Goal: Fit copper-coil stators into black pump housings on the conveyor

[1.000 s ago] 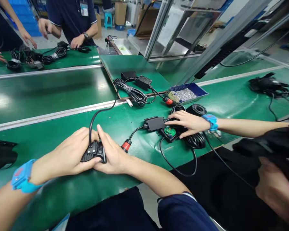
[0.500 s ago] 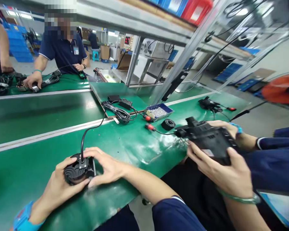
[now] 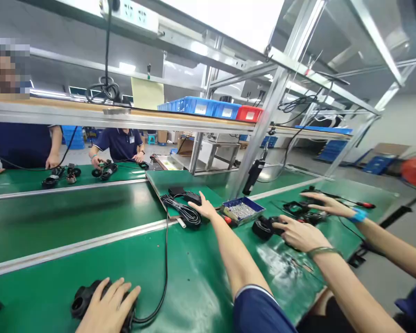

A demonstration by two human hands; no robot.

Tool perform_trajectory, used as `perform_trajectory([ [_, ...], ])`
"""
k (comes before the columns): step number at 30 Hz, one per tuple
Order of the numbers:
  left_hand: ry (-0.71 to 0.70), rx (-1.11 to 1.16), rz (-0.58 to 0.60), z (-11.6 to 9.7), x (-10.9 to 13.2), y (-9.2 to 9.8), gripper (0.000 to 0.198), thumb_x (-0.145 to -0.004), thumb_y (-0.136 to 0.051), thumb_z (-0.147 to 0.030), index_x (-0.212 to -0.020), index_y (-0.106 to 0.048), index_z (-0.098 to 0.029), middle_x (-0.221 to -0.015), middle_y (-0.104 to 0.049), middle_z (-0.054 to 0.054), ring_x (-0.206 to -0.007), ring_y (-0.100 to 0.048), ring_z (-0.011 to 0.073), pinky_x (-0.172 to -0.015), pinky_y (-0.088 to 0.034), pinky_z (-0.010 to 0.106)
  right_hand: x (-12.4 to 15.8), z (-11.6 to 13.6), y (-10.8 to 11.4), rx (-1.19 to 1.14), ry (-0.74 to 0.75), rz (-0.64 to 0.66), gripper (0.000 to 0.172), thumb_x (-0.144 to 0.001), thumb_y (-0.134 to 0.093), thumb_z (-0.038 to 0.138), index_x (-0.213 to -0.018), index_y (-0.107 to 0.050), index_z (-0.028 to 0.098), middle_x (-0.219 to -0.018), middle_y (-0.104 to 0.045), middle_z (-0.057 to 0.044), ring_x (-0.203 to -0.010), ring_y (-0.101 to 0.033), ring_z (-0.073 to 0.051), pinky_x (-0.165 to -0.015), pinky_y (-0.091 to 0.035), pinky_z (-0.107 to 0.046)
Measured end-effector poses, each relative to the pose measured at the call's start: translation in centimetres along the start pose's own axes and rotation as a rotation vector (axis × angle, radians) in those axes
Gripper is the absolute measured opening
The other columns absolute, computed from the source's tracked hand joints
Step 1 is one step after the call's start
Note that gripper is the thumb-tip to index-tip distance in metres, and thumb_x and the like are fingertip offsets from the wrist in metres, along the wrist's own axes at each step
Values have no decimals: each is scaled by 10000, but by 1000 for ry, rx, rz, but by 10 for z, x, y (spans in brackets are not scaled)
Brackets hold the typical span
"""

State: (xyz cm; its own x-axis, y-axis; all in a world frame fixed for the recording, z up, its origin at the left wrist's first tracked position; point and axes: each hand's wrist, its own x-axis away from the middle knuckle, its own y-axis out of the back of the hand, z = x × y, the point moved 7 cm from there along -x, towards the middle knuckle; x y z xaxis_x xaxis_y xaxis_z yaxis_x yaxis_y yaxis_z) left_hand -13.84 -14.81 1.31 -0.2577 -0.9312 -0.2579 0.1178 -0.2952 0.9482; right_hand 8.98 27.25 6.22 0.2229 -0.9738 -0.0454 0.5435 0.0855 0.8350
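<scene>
My left hand (image 3: 111, 305) grips a black device (image 3: 81, 300) from above at the lower left, its fingers over the top. A round opening shows on the device's left end, and the hand hides much of its body. A black cable (image 3: 165, 263) runs from its right side up to a coiled cable bundle (image 3: 182, 210). My right hand (image 3: 206, 208) is stretched forward with fingers apart, beside the bundle and a small black box (image 3: 193, 198). Whether its fingertips touch the box I cannot tell.
A blue tray (image 3: 244, 208) of small shiny parts stands right of my right hand. A co-worker's hands (image 3: 303, 233) handle black parts (image 3: 294, 208) on the right. Metal posts (image 3: 260, 125) and a shelf (image 3: 142, 115) rise ahead. Other people work across the green bench (image 3: 100, 245).
My right hand has let go of the black device and reached forward to the cable bundle. My left hand has turned the device over. The co-worker's black unit has been lowered to the bench.
</scene>
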Motion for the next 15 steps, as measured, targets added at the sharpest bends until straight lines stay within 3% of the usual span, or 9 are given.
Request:
perform_trajectory([
  [2,136,146,169,3,-1,-9,682,-875,-656,-585,-1477,-632,-266,-1401,-640,106,-1344,-575,371,-1152,-386,667,12,2,-12,28,46,44,1146,-819,-738,706,-1715,-171,269,-1462,-477,-221,-1420,-481,-369,-1178,-357,-493],
  [4,172,260,270,1,0,-11,677,-903,-645,-543,-1520,-587,-270,-1444,-603,124,-1400,-520,362,-1200,-300,678,28,5,-24,58,82,59,1224,-754,-808,680,-1716,-157,294,-1469,-431,-212,-1449,-441,-376,-1204,-322,-476],
  [6,187,312,291,0,2,-9,714,-861,-684,-406,-1552,-546,-284,-1482,-571,119,-1431,-481,347,-1234,-240,656,42,9,-34,80,97,60,1287,-734,-839,626,-1722,-96,268,-1470,-394,-219,-1450,-436,-376,-1200,-332,-450],
  [10,245,329,311,1,3,-8,827,-760,-723,-252,-1560,-521,-310,-1525,-526,97,-1468,-421,321,-1277,-126,608,60,15,-47,85,67,25,1233,-792,-789,446,-1719,-2,243,-1430,-430,-221,-1253,-606,-348,-1078,-454,-441],
  [15,220,318,311,-2,3,0,852,-760,-764,-195,-1569,-504,-265,-1505,-529,117,-1444,-438,320,-1271,-171,585,73,23,-31,7,96,-57,928,-845,-687,344,-1666,-263,258,-1393,-585,-122,-1254,-612,-272,-1037,-485,-359],
])
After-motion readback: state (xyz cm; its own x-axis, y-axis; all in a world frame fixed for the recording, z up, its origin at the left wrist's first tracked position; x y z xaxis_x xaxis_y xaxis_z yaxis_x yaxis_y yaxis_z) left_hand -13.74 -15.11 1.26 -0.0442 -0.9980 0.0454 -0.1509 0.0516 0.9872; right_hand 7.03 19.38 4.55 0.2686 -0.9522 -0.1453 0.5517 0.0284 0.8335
